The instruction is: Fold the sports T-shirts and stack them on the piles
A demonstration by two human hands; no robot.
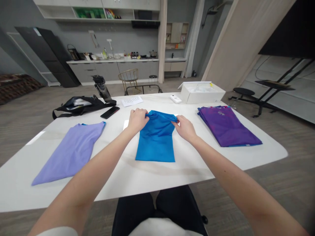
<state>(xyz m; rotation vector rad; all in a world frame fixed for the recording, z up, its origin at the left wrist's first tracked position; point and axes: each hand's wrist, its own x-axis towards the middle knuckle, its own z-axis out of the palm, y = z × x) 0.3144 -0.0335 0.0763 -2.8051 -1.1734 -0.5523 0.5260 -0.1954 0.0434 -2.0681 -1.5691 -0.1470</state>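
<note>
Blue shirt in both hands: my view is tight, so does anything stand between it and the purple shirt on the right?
Only the right hand, pinching the blue shirt at its top edge, is on that side. Beyond it, just white tabletop separates the blue shirt from the purple shirt; no object is visible between them.

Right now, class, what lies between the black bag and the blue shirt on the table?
A black smartphone, nearer the black bag than the blue shirt, shows in the head view.
</note>
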